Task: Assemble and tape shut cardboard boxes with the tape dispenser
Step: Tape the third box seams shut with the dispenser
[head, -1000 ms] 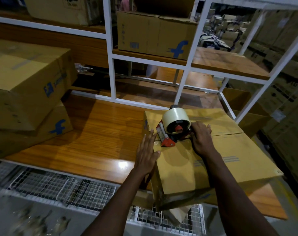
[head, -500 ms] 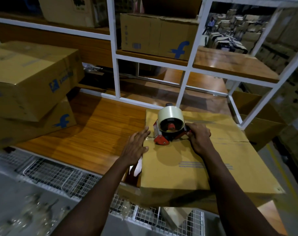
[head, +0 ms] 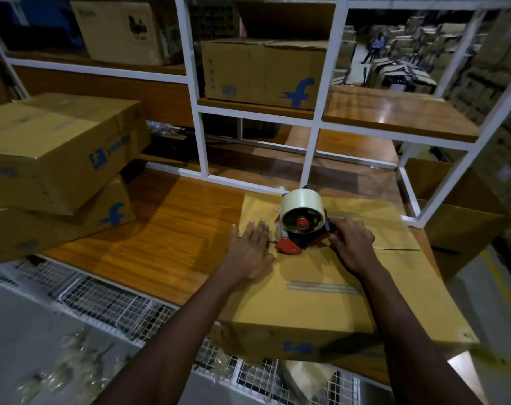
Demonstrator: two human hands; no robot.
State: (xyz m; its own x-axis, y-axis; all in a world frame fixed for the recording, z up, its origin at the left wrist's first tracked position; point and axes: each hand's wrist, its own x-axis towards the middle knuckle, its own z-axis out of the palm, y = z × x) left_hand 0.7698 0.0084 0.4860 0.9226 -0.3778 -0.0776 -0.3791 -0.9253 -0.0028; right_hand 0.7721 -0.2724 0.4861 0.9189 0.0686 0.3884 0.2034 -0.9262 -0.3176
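Observation:
A closed cardboard box [head: 330, 290] lies on the wooden table [head: 166, 226], its near end hanging over the table's front edge. A red tape dispenser [head: 302, 226] with a pale tape roll stands on the box top at the left end of the centre seam. My right hand [head: 350, 244] grips the dispenser's handle from the right. My left hand [head: 251, 244] lies flat, fingers spread, on the box's left top edge just beside the dispenser's nose.
Two stacked cardboard boxes [head: 52, 173] sit at the table's left. A white shelf frame [head: 201, 141] rises behind, holding another box [head: 263, 74]. A wire mesh rack [head: 111, 308] lies below the front edge. An open carton [head: 464, 220] stands at the right.
My left hand has moved from the box's left side up onto its top, beside the dispenser. The dispenser stays at the seam's left end in my right hand.

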